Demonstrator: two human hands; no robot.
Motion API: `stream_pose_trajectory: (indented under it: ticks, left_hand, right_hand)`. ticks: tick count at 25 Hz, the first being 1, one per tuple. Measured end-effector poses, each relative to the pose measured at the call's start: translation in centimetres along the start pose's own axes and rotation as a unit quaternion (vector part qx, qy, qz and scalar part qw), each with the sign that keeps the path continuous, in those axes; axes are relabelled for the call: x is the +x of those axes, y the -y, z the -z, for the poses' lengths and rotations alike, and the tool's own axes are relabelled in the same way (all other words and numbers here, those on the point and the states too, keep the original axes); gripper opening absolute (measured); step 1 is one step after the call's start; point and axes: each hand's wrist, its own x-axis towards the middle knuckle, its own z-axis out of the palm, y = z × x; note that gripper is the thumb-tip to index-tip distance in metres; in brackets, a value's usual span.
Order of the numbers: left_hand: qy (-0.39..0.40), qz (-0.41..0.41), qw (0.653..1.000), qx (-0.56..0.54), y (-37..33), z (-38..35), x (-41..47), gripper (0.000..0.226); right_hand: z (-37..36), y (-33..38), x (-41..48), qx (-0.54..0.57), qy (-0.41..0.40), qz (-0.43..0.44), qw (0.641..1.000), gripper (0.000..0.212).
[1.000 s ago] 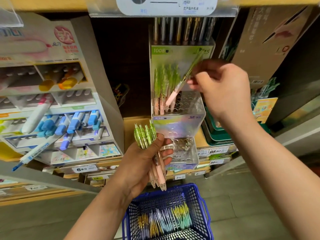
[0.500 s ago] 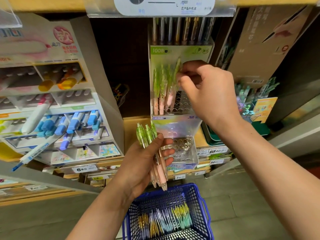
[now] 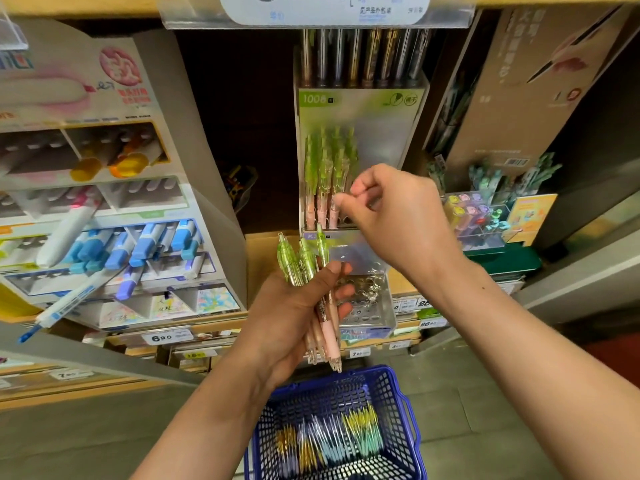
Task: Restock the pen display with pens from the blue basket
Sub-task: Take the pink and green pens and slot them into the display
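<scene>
Looking down from my head, my left hand (image 3: 287,317) is wrapped round a bunch of green-and-pink pens (image 3: 304,261) – thumb across the barrels, fingers curled behind, tips pointing down toward the blue basket (image 3: 401,389). My right hand (image 3: 398,216) hangs just in front of the pen display (image 3: 381,133), fingers curled in, thumb tip near the forefinger, gripping nothing. It is just beside the matching pens (image 3: 323,174) standing upright in the left-hand holes of the display's upper tier. The basket sits on the floor below my wrists – in it lie loose pens (image 3: 360,434) in yellow, teal and lilac. A marker rack (image 3: 121,77) stands on the shelf to the left.
</scene>
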Motion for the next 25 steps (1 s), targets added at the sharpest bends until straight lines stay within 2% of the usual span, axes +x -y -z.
stream_pose_trajectory:
  ticks: [2,4,6,9,12,13,16,20,25]
  left_hand:
    - [0.000,-0.009,1.000,0.002,0.0,0.0,0.2,0.037]
    - [0.001,-0.012,1.000,0.008,0.1,0.0,0.3,0.042]
    - [0.006,-0.016,1.000,0.013,0.2,0.1,0.4,0.045]
    - [0.030,-0.023,0.999,-0.008,0.4,0.1,0.5,0.041]
    - [0.035,-0.014,0.999,-0.028,0.5,0.1,0.6,0.031]
    - [0.029,-0.007,0.999,-0.029,0.6,0.2,0.6,0.027]
    - [0.031,0.008,0.999,-0.028,0.6,0.2,0.6,0.030]
    - [0.040,0.017,0.998,-0.035,0.6,0.3,0.6,0.030]
    - [0.028,0.018,0.999,-0.025,0.5,0.3,0.5,0.028]
  right_hand:
    - [-0.1,0.3,-1.5,0.036,0.096,-0.055,0.993,0.029]
    - [-0.1,0.6,-2.6,0.115,0.210,-0.106,0.965,0.024]
    - [0.0,0.7,-3.0,0.169,0.234,-0.121,0.950,0.016]
    - [0.6,0.5,-2.3,0.186,0.164,-0.117,0.962,0.013]
    - [2.1,0.4,-0.8,0.313,0.056,-0.129,0.940,0.008]
    - [2.7,0.3,-0.2,0.323,0.014,-0.118,0.939,0.007]
    - [4.0,0.2,1.3,0.272,-0.078,-0.095,0.954,0.009]
    - [3.4,0.2,1.6,0.121,-0.081,-0.070,0.987,0.019]
    - [3.0,0.5,1.6,0.076,-0.088,-0.038,0.992,0.022]
